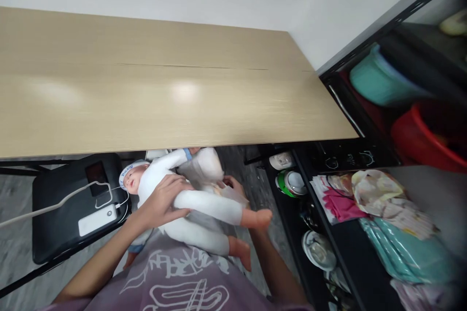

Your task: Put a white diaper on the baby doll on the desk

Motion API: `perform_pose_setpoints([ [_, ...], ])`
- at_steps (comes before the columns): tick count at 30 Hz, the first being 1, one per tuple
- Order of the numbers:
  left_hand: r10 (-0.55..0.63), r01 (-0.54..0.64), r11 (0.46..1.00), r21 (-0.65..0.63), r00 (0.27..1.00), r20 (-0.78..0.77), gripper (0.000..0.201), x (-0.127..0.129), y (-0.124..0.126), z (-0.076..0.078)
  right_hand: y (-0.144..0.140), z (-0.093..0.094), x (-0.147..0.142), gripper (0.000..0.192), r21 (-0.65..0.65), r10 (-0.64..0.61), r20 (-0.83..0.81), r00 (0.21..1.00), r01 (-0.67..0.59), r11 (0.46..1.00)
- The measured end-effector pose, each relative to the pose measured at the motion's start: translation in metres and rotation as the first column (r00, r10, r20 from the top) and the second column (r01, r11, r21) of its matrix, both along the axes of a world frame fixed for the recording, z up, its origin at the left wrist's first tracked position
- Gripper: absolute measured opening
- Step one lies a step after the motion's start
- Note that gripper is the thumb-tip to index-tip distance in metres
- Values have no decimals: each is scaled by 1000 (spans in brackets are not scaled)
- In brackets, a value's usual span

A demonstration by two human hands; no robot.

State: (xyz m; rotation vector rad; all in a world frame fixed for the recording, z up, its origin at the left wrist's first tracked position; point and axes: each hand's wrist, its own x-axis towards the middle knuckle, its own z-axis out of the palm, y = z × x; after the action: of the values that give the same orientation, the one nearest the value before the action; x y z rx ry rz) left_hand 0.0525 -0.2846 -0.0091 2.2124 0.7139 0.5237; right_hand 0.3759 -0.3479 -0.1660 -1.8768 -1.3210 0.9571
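A baby doll (151,182) in a white suit with blue cuffs and a printed cap lies across my lap, head to the left, bare feet to the right. My left hand (166,199) grips the doll at its hip, thumb and fingers apart around the top of the leg. Beyond the doll's legs is a clear plastic bag (197,170) with a white roll-like thing (210,163) at its upper end. My right hand (235,187) has its fingers curled at the bag's right side, partly hidden behind the bag and the doll's leg.
A wooden table (175,112) spans the front, its edge just above the doll. At left, a black stool (58,204) bears a white power bank (98,219) with cables. On the right, a black shelf (368,248) holds packed cloths, tins and a red basin (419,131).
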Motion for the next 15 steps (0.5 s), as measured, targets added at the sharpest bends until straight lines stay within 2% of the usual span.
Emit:
perform_pose_setpoints([
  [4,-54,55,998,12,998,-31,38,-3,-7,1,26,-18,-29,62,29,-75,64,995,73,997],
  [7,-68,73,997,41,993,-101,37,9,-18,-3,37,-13,-45,66,117,-149,172,974,130,985],
  [8,-64,73,995,63,989,-133,35,14,-22,-6,39,-9,-48,68,156,-133,219,967,100,983],
  [10,-45,67,991,113,981,-186,30,22,-29,-10,43,-5,-53,70,212,-20,324,946,-52,976],
  [12,-34,65,987,146,978,-206,29,27,-33,-13,51,-8,-60,70,202,144,408,902,-243,949],
  [13,-31,63,987,151,978,-207,30,27,-34,-15,57,-12,-65,70,174,201,424,883,-297,939],
  [15,-30,60,987,152,980,-197,32,27,-35,-16,71,-24,-74,69,113,212,429,878,-285,952],
])
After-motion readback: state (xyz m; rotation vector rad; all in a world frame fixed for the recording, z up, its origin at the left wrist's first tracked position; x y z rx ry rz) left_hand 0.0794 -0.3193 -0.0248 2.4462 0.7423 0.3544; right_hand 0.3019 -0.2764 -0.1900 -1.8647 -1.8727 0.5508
